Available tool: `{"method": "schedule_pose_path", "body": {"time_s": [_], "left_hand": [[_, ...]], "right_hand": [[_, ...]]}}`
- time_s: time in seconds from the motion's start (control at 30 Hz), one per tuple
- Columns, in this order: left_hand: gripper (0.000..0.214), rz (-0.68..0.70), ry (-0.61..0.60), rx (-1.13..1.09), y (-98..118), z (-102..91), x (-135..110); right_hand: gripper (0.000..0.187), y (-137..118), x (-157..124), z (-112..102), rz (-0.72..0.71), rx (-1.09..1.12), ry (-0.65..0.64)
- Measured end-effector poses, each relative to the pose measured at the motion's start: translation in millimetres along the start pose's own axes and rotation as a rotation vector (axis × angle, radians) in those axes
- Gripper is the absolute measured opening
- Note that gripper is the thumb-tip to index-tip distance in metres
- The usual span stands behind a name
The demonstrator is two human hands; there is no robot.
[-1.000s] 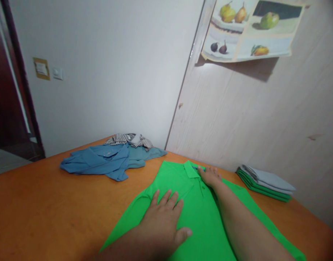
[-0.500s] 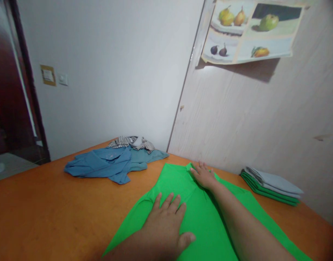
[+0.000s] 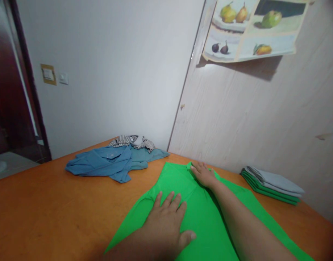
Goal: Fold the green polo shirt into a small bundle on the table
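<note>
A bright green polo shirt point(image 3: 199, 214) lies spread flat on the orange table point(image 3: 46, 210). My left hand point(image 3: 166, 223) rests palm down on the shirt's left chest area, fingers stretched out and holding nothing. My right hand point(image 3: 203, 174) lies flat on the collar at the far end of the shirt, fingers extended, with my forearm running along the shirt's middle.
A heap of blue shirts point(image 3: 112, 163) with a striped garment point(image 3: 133, 141) on top lies at the far left by the wall. A stack of folded green and grey clothes point(image 3: 272, 185) sits at the right. A fruit poster point(image 3: 250, 29) hangs on the wood-panel wall.
My right hand slid a little leftward over the collar. My left hand stayed pressed on the shirt. The view shifted slightly.
</note>
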State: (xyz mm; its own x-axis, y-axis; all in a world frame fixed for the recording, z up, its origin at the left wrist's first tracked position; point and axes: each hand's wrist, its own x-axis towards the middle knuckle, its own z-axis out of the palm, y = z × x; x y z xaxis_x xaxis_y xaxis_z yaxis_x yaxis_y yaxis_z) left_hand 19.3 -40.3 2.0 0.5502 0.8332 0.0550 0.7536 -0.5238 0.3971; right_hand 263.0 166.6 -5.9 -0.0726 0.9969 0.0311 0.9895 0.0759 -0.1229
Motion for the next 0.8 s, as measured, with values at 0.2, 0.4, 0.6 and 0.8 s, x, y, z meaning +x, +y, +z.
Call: {"method": "schedule_pose_path", "body": {"time_s": [0.2, 0.4, 0.6, 0.8], "left_hand": [[0.078, -0.007, -0.012, 0.007, 1, -1.8, 0], [0.078, -0.005, -0.018, 0.003, 3, -3.7, -1], [0.079, -0.005, -0.012, 0.010, 1, -1.5, 0], [0.080, 0.005, 0.012, 0.015, 1, -0.3, -1]], "right_hand": [[0.080, 32, 5, -2, 0.278, 0.076, 0.115], [0.087, 42, 5, 15, 0.301, 0.092, 0.049], [0.086, 41, 5, 18, 0.302, 0.077, 0.095], [0.082, 37, 3, 12, 0.241, -0.007, 0.147]]}}
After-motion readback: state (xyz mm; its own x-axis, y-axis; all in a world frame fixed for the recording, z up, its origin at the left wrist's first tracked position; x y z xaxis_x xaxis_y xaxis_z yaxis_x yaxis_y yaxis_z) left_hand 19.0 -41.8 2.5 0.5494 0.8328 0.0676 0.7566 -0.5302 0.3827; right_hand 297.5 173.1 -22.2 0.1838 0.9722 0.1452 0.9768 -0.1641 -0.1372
